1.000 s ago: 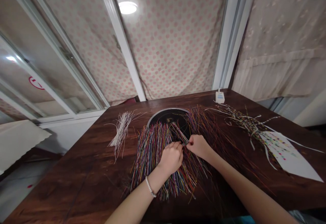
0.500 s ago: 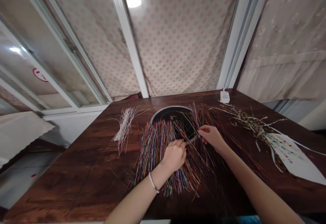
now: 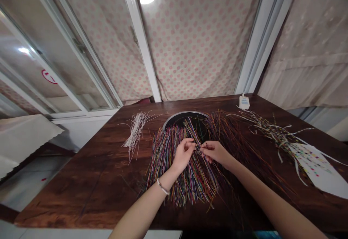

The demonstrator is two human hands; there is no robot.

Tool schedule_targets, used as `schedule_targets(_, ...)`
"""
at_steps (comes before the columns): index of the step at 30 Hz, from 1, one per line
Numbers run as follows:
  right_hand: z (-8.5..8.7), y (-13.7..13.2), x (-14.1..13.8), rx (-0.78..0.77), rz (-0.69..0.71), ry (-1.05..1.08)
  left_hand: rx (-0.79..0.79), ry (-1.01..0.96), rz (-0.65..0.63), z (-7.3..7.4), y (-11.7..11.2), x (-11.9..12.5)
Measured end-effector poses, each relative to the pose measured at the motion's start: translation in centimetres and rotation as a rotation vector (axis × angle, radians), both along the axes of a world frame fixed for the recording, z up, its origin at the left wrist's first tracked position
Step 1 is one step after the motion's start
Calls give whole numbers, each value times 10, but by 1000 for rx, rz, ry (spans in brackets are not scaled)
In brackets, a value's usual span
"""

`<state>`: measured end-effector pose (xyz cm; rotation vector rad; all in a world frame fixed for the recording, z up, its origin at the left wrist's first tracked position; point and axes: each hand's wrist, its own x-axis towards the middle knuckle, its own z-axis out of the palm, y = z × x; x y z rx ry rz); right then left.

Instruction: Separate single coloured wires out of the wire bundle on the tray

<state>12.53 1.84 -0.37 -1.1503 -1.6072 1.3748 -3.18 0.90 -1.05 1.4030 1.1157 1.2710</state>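
Head view:
1. Left hand point(image 3: 183, 155), bracelet point(image 3: 162, 186) at wrist: fingers nearly closed, pinching coloured wires point(image 3: 168, 163).
2. Right hand point(image 3: 216, 151): thumb and fingertips pinched on wires, just beside left hand. Strand count too fine to tell.
3. Wires lie fanned on wooden table point(image 3: 81, 184), their upper ends over black ring point(image 3: 179, 117).
4. Left of them, white wires point(image 3: 136, 132); right, tangled strips point(image 3: 272, 130) touching dotted paper point(image 3: 318, 170).
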Motion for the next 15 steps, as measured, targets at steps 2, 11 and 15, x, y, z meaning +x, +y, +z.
schedule_targets(2, -1, -1, -2, 7, 40, -11, -117, -97, -38, 2, 3, 0)
schedule_targets(11, -3, 1, -1, -60, 23, 37, -234, -240, 6, 7, 3, -1)
schedule_targets(15, -3, 0, -1, -131, 41, 61, -228, -240, -19, 5, 3, -1)
